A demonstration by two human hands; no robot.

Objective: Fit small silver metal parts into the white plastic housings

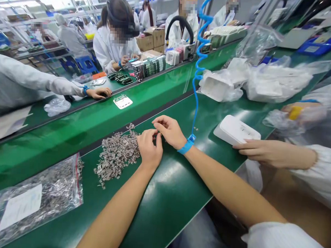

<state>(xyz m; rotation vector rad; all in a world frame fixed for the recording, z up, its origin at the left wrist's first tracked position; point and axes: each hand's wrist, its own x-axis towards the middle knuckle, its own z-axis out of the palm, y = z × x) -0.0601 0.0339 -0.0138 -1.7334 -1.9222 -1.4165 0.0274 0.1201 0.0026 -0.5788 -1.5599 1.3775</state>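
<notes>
- Green tabletop (179,200) stretched before you, partly hidden.
- Small metal parts (117,155) lay heaped beside your left hand (150,150), individually hard to make out.
- That grip and your right hand's (170,131) were loosely curled; whether either held anything, you couldn't tell.
- Clear bag (58,192) at left was cut off.

Bare left forearm (121,209) and bare right forearm (228,180) converging forward. The bare left hand (150,150), fingers curled and thumb extended, lies close beside the bare right hand (170,131), fingers bent inward; fingertip contact is indistinct.
</notes>
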